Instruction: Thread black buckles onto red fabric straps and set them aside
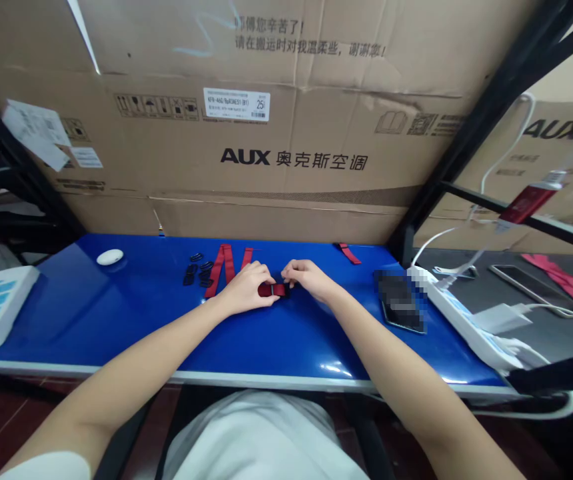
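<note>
Both my hands meet over the middle of a blue table. My left hand is closed in a pinch on a short red strap that lies on the table. My right hand pinches the strap's other end, where a small black buckle sits. Just behind my left hand lie more red straps and several loose black buckles.
A single red strap piece lies at the back right. A phone and a white power strip sit to the right, a white oval object to the left. Large cardboard boxes wall the back; a black frame post stands right.
</note>
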### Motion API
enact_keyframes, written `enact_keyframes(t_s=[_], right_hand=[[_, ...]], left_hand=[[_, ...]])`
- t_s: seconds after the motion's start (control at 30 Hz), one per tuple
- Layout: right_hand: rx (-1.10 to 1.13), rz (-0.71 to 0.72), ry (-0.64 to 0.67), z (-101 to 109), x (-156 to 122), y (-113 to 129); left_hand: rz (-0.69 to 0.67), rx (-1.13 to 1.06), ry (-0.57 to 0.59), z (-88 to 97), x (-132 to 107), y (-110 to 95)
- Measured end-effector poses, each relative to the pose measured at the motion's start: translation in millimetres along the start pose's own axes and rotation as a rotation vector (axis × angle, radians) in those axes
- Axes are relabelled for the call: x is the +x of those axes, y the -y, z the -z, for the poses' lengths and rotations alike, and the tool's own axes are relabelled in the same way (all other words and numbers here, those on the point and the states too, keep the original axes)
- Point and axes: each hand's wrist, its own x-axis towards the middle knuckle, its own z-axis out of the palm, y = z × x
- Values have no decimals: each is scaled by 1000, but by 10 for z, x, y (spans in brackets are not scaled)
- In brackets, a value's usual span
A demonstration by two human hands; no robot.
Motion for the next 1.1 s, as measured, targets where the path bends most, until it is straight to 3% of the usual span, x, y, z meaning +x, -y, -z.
enact_keyframes(t_s=[0.17,0.37,0.53,0.63,0.8,0.9,1.0,1.1], right_hand=[[-203,176,100,-27,-47,96],[-179,246,122,-36,-65,146],[-56,244,38,-63,-52,161],[-53,261,76,-50,-69,197],[336,235,22,78,-85,216],[500,208,67,76,-83,206],[546,203,82,-13,-82,221],[584,175,23,-49,-79,269]], left_hand=[[-20,-7,-46,52,5,-34],[-60,2,-81,106,6,-67],[-43,6,-107,155,24,-72],[-28,4,-88,159,24,-58],[6,-34,-102,147,10,15],[21,-102,-87,127,17,5],[52,-174,-34,103,20,-101],[144,-386,112,113,-18,-257]])
